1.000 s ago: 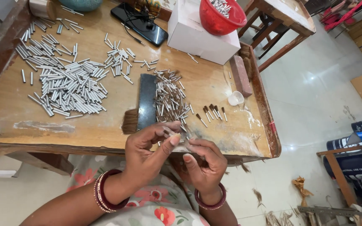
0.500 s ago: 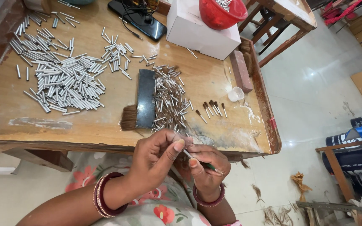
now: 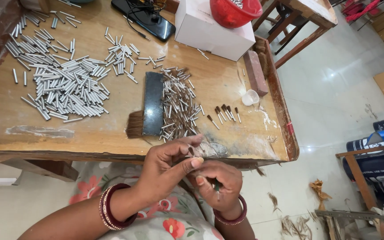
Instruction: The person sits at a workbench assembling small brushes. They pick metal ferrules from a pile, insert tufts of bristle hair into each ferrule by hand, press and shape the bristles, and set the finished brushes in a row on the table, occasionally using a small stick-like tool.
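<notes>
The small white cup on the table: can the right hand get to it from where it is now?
Probably yes. The small white cup stands alone near the table's right edge, nothing covering it. The right hand, though, already pinches a thin dark piece, so its fingers are occupied.

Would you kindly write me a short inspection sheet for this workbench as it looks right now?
Surface: wooden table, worn, with pale smears near the front edge.
Job's things: small piece pinched by the left hand; thin dark stick in the right hand; what they are cannot be told.
Clutter: loose metal tubes; bristle-tipped tubes beside a dark flat block; six finished brush tips; small white cup; white box under a red bowl.
Grippers: both hands are closed on their items, just off the front edge.
Cables: black cable on a dark phone.
Surroundings: pale tiled floor with fibre scraps.
</notes>
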